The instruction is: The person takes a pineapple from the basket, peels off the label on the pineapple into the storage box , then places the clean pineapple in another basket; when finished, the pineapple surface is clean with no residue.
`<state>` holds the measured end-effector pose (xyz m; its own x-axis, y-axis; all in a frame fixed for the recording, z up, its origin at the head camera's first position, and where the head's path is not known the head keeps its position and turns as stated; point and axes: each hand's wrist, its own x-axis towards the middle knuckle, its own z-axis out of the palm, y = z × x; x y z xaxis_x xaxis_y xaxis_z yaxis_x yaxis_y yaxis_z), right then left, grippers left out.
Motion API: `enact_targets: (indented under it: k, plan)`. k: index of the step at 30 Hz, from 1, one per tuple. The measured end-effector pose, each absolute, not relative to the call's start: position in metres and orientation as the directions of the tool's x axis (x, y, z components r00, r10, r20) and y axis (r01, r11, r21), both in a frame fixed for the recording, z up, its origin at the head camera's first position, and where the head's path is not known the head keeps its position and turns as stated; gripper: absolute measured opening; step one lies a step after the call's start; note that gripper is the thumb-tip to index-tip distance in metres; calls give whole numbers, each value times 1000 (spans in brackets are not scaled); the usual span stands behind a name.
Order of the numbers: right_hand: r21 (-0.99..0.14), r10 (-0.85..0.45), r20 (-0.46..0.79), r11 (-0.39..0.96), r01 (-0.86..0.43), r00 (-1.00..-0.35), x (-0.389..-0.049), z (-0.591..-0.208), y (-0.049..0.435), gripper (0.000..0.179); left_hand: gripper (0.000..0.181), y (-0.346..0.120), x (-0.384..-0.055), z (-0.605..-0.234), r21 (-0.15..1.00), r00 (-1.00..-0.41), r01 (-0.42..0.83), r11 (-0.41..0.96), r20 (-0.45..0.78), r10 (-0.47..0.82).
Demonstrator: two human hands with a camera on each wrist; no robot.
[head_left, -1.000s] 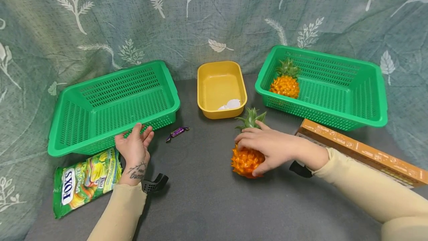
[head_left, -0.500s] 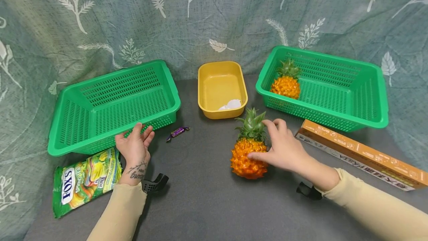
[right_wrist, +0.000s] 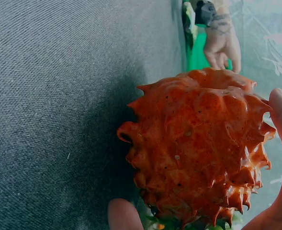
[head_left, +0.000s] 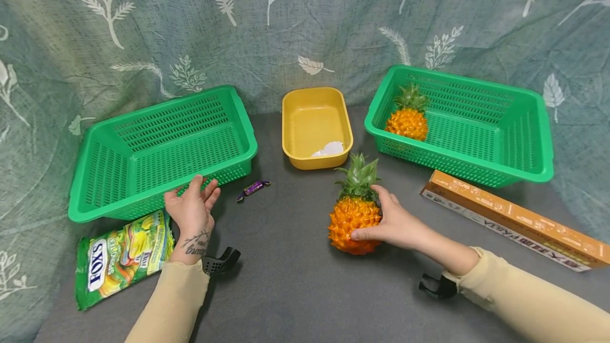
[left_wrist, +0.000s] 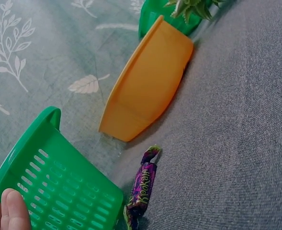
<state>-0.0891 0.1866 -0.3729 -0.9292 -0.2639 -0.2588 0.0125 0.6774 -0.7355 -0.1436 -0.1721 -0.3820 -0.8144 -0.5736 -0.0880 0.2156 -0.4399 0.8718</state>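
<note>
An orange toy-like pineapple [head_left: 354, 221] with a green leafy crown stands on the grey table in the head view. My right hand [head_left: 397, 224] grips it from the right, thumb on its near side and the other fingers partly hidden behind it. The right wrist view has the spiky orange body of the pineapple [right_wrist: 198, 148] between thumb and fingers. My left hand [head_left: 193, 208] is palm up with loosely bent fingers at the near rim of the left green basket [head_left: 162, 187]; whether it touches the rim I cannot tell. A purple wrapped candy [head_left: 253, 189] lies to its right.
A yellow tub [head_left: 316, 163] with white pieces stands at the back middle. The right green basket [head_left: 462, 160] holds another pineapple [head_left: 407, 122]. An orange pasta box [head_left: 514, 216] lies at right. A green FOX'S candy bag [head_left: 125, 253] lies beside my left forearm.
My right hand has shifted from the top of the pineapple to its right side and closed in on it. The pineapple has barely moved. My left hand stays where it was.
</note>
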Motion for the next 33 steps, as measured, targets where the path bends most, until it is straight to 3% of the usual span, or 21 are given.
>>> enact_targets:
  k: [18, 25, 33]
  plan:
    - [-816, -263, -238, 576, 46, -935, -91, -375, 182, 110, 33, -172, -143, -381, 879, -815, 207, -429, -87, -573]
    - [-843, -272, -136, 537, -33, -953, -91, -374, 179, 109, 34, -173, -142, -381, 876, -817, 206, -436, -91, -569]
    - [-843, -377, -130, 529, -98, -917, -98, -371, 185, 108, 35, -174, -142, -384, 870, -825, 219, -441, -77, -560]
